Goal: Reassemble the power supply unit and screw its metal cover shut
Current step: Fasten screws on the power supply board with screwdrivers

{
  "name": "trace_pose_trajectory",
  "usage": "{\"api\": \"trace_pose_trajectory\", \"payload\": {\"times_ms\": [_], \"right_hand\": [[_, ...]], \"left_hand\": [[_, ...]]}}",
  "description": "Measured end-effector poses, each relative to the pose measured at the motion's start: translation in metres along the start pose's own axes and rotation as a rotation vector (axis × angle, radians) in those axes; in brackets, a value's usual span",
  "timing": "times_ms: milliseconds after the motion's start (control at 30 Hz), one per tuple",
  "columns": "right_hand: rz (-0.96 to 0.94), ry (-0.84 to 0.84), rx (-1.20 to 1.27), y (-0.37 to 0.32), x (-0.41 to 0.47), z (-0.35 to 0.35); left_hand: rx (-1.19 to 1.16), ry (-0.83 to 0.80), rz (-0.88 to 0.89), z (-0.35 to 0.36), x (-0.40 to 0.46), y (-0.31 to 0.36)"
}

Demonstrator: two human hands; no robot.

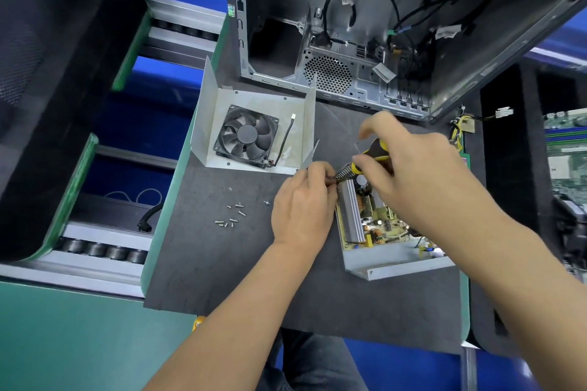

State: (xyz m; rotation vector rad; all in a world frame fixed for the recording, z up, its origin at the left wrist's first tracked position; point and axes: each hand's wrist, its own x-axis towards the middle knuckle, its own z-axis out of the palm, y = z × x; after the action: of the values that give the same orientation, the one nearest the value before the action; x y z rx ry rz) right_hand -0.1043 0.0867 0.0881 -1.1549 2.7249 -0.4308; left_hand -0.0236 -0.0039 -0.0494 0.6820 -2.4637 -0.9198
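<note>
Our right hand [409,174] grips a yellow-and-black screwdriver [376,152] over the open power supply base [397,260] on the counter [222,263]; our left hand [301,206] pinches its far corner. The fan-bearing metal cover [254,133] lies well apart, light but sharp-edged, best lifted by its folded sides.

Cover [254,130] left of PSU base [381,232]; screws [232,216] before cover; case [349,41] behind.

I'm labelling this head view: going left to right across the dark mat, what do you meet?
Loose screws → metal cover with fan → left hand → yellow-and-black screwdriver → right hand
</note>
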Motion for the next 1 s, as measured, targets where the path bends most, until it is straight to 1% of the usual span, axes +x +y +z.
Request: {"api": "trace_pose_trajectory", "payload": {"times_ms": [100,167,267,400,467,533,567,633,733,900,1000], "right_hand": [[-0.010,-0.079,0.006,-0.001,0.004,-0.003],[-0.015,-0.102,0.016,-0.002,0.008,-0.006],[-0.018,-0.098,-0.026,-0.004,0.012,-0.011],[-0.035,-0.070,-0.017,-0.007,0.014,-0.014],[-0.057,-0.066,-0.084,-0.007,0.014,-0.014],[-0.038,-0.087,-0.157,-0.005,0.015,-0.012],[0.001,-0.109,-0.156,-0.005,0.015,-0.012],[0.078,-0.167,-0.077,-0.003,0.013,-0.011],[-0.013,-0.170,-0.037,-0.004,0.011,-0.010],[-0.024,-0.109,-0.127,-0.005,0.012,-0.013],[-0.050,-0.139,-0.301,-0.006,0.012,-0.010]], "left_hand": [[0.019,0.020,0.000,0.001,-0.001,0.000],[0.022,0.025,0.006,0.002,-0.001,-0.001],[0.031,0.040,0.024,0.003,-0.002,-0.001],[0.040,0.059,0.039,0.003,-0.002,-0.002],[0.043,0.058,0.039,0.003,-0.002,-0.002],[0.046,0.061,0.039,0.004,-0.002,-0.002],[0.048,0.063,0.037,0.004,-0.002,-0.002],[0.053,0.071,0.036,0.005,-0.002,-0.002],[0.060,0.082,0.046,0.006,-0.003,-0.003],[0.072,0.096,0.071,0.006,-0.003,-0.005],[0.089,0.101,0.072,0.006,-0.003,-0.004]]}}
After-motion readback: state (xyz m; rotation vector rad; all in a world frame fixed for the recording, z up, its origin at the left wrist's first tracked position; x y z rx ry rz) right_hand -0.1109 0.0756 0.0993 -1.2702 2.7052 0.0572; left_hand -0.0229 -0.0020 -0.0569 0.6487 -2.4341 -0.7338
